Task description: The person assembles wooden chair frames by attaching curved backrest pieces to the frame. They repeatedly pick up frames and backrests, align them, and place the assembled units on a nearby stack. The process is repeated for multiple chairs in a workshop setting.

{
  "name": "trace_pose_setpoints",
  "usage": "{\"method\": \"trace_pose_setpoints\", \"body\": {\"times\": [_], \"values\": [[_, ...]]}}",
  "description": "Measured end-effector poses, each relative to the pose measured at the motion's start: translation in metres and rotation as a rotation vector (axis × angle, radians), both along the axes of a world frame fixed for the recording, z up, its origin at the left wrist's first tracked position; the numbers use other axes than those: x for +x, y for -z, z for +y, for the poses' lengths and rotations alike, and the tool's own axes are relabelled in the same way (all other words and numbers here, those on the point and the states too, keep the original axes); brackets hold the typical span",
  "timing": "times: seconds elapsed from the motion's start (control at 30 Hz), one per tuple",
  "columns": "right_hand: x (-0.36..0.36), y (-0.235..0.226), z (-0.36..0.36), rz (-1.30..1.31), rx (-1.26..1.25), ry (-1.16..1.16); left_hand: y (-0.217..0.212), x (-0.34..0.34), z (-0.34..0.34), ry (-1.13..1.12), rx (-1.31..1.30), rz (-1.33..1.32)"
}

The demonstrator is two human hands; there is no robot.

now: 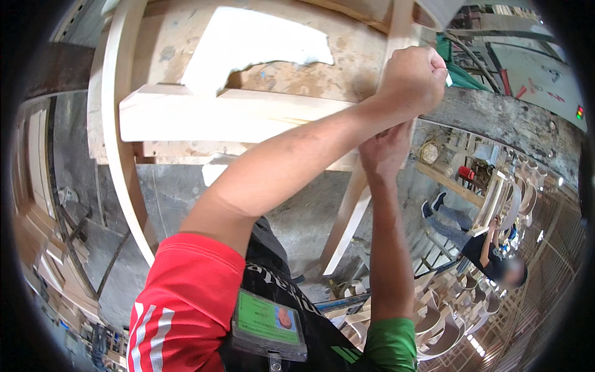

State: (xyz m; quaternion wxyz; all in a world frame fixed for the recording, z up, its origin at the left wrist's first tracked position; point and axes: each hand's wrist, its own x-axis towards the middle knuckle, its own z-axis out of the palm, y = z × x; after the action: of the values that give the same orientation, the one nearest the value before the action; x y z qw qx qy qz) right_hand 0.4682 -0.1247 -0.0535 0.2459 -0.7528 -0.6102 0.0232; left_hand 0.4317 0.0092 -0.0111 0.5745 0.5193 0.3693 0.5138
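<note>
A pale wooden frame (235, 116) lies on a stained wooden work board, its crossbar running between two long side pieces. Crossing over to the right, my left hand (412, 80) is closed in a fist above the frame's right side piece. A small white bit shows at its fingertips; its kind is too small to tell. Below that wrist, my right hand (387, 149) is closed against the frame at the joint of crossbar and right side piece. My left forearm hides part of its fingers. Beyond the crossbar lies an irregular white sheet (254, 43), overexposed.
A dark, worn beam (508, 115) runs to the right of the frame. Green cloth (465, 74) hangs near my left hand. At right, a person (486, 248) sits among several curved wooden parts (443, 328). Boards (43, 229) stand stacked at far left.
</note>
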Motion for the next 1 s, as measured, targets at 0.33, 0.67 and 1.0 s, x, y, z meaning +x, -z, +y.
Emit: {"method": "trace_pose_setpoints", "body": {"times": [0.33, 0.67, 1.0], "values": [[0.002, -0.001, -0.006, 0.216, -0.186, 0.045, -0.017, 0.112, 0.051, 0.147, -0.049, 0.504], [-0.013, -0.020, 0.004, 0.208, -0.023, 0.155, -0.003, -0.138, -0.047, 0.054, 0.059, 0.359], [-0.051, -0.009, -0.175, 0.854, -0.213, 0.401, -0.013, -0.486, -0.178, -0.509, -0.133, 1.040]]}}
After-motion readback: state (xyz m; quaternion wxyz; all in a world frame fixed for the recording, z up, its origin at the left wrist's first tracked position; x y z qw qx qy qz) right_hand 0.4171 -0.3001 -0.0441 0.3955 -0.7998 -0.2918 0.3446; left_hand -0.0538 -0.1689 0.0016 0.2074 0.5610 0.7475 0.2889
